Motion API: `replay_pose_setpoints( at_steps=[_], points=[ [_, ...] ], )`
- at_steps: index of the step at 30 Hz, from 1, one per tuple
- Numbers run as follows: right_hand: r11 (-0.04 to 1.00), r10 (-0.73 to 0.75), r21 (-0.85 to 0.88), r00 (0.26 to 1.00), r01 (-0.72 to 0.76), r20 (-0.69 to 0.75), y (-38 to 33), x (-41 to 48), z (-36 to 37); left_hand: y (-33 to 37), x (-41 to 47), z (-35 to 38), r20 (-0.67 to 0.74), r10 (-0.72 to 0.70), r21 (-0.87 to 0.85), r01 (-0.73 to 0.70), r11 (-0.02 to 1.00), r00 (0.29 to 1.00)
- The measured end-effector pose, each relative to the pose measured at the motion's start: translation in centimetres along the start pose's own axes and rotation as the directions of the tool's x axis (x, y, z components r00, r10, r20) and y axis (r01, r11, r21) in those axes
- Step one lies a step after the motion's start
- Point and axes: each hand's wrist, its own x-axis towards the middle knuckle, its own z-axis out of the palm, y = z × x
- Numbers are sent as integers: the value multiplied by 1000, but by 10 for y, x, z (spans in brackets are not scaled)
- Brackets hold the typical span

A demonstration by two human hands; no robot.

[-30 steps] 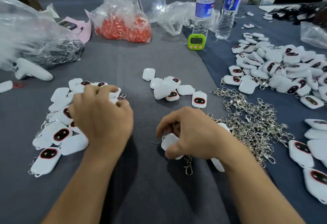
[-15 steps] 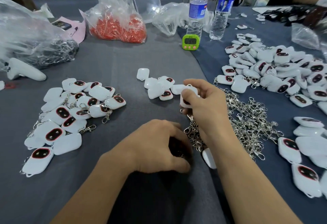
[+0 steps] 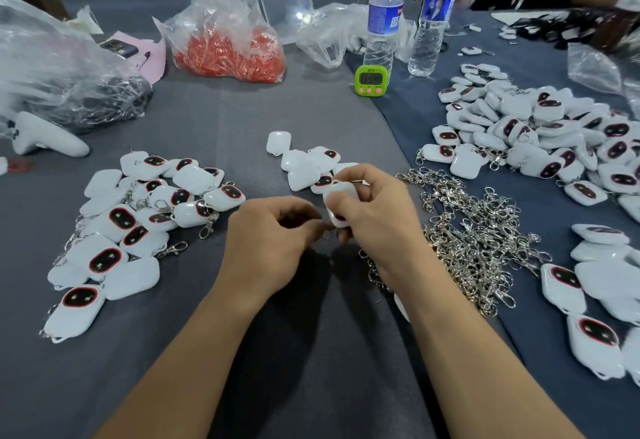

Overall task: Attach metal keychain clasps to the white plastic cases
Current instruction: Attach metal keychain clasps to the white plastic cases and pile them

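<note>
Right hand (image 3: 377,220), gripping a white case (image 3: 341,194), has pulled back from the middle pile (image 3: 304,165) to meet the left hand (image 3: 270,241) mid-table. Left's curled, can't tell if it's pinching a clasp. Attaching's probably next.

A rounded white plastic case (image 3: 341,196) is gripped in the right hand (image 3: 377,220), just above the grey tabletop (image 3: 225,120). Right behind it lies a small cluster of loose cases (image 3: 301,168), some face down. To the right spreads a tangled heap of silver clasps (image 3: 478,241). On the left sit cases with clasps attached (image 3: 138,217), several showing dark oval faces rimmed in red.
</note>
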Motion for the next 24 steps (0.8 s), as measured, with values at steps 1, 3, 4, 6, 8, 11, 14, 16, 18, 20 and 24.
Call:
replay_pose_setpoints(
  at_steps=[1, 3, 4, 6, 8, 11, 14, 16, 18, 20, 24],
  points=[
    [999, 6, -36, 1000, -5, 21, 1, -1, 2, 0, 1, 1, -26, -7, -60, 6, 998, 1000],
    [998, 34, -60, 997, -30, 74, 2, -3, 3, -1, 2, 1, -48, -38, -173, 29, 984, 998],
    [998, 49, -45, 993, -45, 108, 2, -3, 2, -1, 3, 1, -49, -57, -217, 45, 975, 997],
    [998, 61, 12, 983, -64, 172, 0, -4, 0, 0, 4, 1, -42, -91, -311, 73, 948, 995],
    [995, 61, 58, 974, -76, 220, -1, -3, -3, 0, 4, 1, -13, -126, -426, 108, 898, 992],
    [997, 76, -8, 976, -76, 204, 1, -4, -2, -1, 7, 0, 31, -156, -489, 151, 859, 987],
    [998, 42, -55, 995, -37, 88, 0, -4, 1, -1, 8, -2, 52, -73, -500, 89, 861, 996],
    [999, 33, -40, 999, -32, 23, -2, -2, -2, -1, 8, -6, 54, -16, -465, 39, 885, 998],
    [999, 51, 12, 998, -51, -25, -5, 0, -6, -3, 8, -9, 50, 20, -389, 1, 921, 999],
    [996, 73, 47, 996, -71, -45, -6, 1, -8, -5, 7, -10, 21, 46, -285, -38, 958, 999],
    [981, 6, -187, 982, -43, -191, -1, 1, -7, -4, 5, -7, -81, 134, -246, -150, 958, 988]
  ],
)
